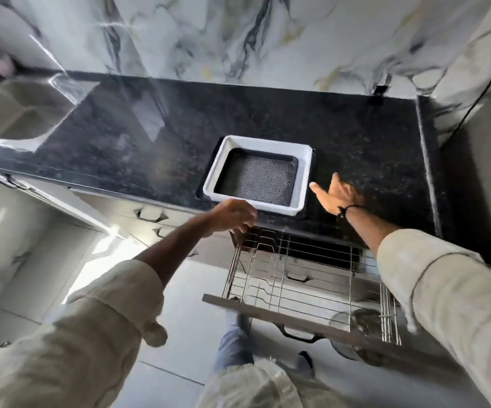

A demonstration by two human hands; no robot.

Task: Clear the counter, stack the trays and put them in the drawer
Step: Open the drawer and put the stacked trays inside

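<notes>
At the front edge of the black granite counter (268, 119), the left hand (232, 214) hovers with its fingers curled loosely downward, gripping nothing, just short of the near left corner of the stacked trays (257, 175). The right hand (337, 194) reaches in on the other side of the trays, palm open and fingers spread, close beside their right wall but not touching it; a dark band (349, 208) circles its wrist. Both arms wear pale rolled sleeves (114, 301). The trays sit near the counter's front edge: a white tray (303, 178) nested over a dark one whose rim shows along its left and right sides, with a smaller dark tray with a textured mesh-like floor (257, 181) inside the white one. Directly below the trays, a drawer (282, 315) stands pulled out, its wire basket (297, 278) open to view, with a rounded glass item (356, 319) lying at its right end; what it is exactly cannot be told. Further out from the trays, the counter is dark and speckled, ending at a sink (17, 110) on the far left. Behind the trays rises a white marble-patterned wall (238, 36) with grey veins, and pale floor tiles (185, 290) lie below the drawer.
</notes>
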